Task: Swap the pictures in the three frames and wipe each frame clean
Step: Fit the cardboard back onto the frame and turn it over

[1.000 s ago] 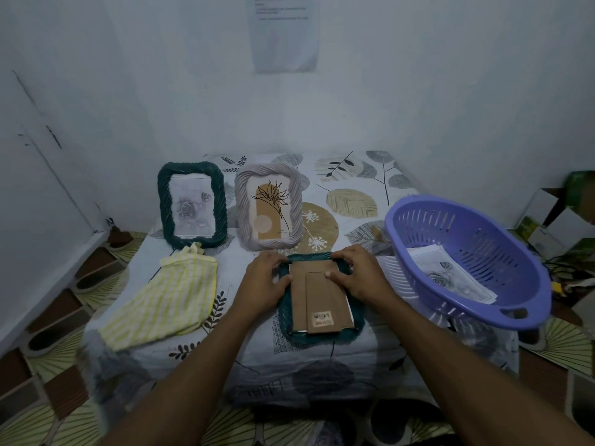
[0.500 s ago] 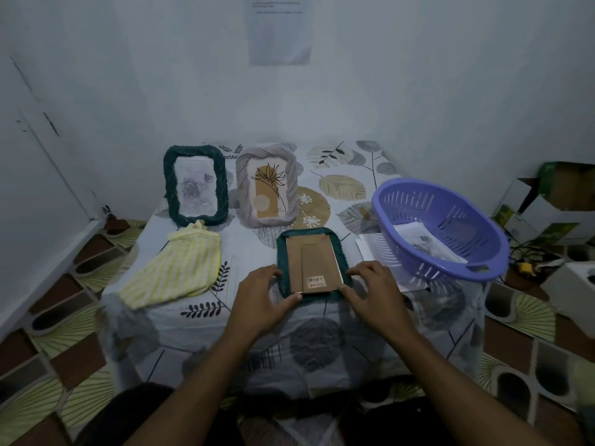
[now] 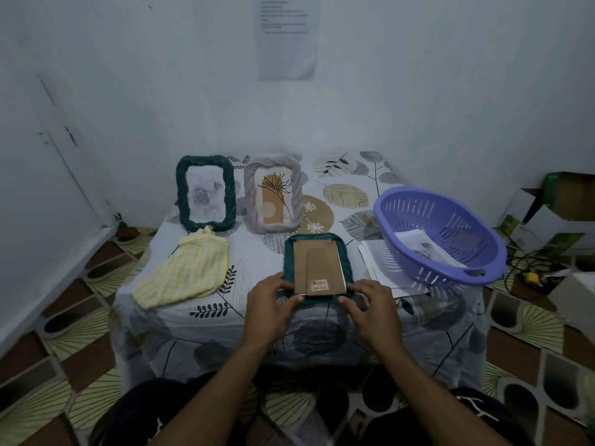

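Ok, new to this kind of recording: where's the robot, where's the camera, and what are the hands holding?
No robot here: a person works with bare hands, and the one camera sits on their head, looking forward and down, so the arms enter from below. On the cloth-covered table stand a dark green frame and a grey frame, both with pictures. A yellow striped cloth lies in front of the green one; a purple basket with papers sits on the right. The left hand and right hand grip the near corners of a third frame, green, lying face down with its cardboard back up.
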`<state>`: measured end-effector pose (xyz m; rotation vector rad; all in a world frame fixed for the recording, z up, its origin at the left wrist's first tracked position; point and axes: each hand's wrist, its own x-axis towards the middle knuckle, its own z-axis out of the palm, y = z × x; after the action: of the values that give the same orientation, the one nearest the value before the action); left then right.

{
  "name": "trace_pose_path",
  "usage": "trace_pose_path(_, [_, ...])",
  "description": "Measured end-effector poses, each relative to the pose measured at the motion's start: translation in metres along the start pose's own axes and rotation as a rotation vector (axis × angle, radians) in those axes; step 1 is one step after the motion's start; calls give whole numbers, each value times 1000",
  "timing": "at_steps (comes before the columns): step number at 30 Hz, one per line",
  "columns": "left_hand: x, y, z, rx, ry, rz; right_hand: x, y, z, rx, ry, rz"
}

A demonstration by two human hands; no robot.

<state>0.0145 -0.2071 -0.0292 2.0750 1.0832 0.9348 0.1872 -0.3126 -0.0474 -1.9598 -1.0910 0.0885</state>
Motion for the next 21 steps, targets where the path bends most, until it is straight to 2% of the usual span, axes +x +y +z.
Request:
trace_pose_path(4, [1,0,0,-9,-10,-60,-3,-3,-1,43,50,8])
trace_pose_path(9, [4,-6,2,-30,-41,-72,1,-1,-1,62,34,-19])
trace_pose_path(21, [9,-10,-3,79,-96,25,4,1,-1,29,-4,-1])
